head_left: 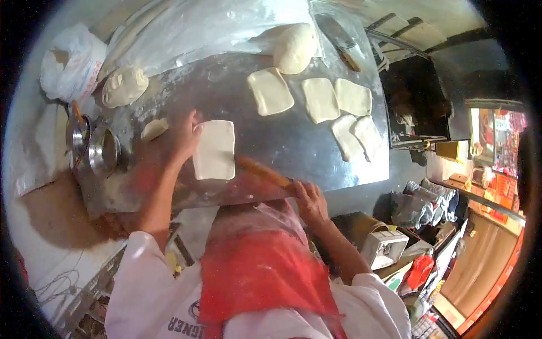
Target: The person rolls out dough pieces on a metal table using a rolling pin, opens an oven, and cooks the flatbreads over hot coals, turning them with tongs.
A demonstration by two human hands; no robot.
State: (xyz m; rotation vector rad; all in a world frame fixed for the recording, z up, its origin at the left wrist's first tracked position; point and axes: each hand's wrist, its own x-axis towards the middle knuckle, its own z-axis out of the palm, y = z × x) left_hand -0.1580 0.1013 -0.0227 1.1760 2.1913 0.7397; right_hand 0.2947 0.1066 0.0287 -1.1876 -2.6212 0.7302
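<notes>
A pale rectangular dough sheet (214, 150) lies flat on the dark metal worktop (271, 141) in front of me. At its upper left edge is my left hand (185, 138), the thumb touching the dough and the fingers apart from it. My right hand (309, 200) is closed around the near end of a wooden rolling pin (262, 171). The pin slants up to the left, its far end beside the sheet's lower right edge. Left of my left hand sits a small dough piece (154, 129).
Several flattened dough pieces (320, 100) lie at the right, below a large dough lump (296, 50). Another lump (125, 86) sits at the left, near a white plastic bag (73, 62) and metal bowls (104, 151). A wooden-handled scraper (349, 60) lies at the far right.
</notes>
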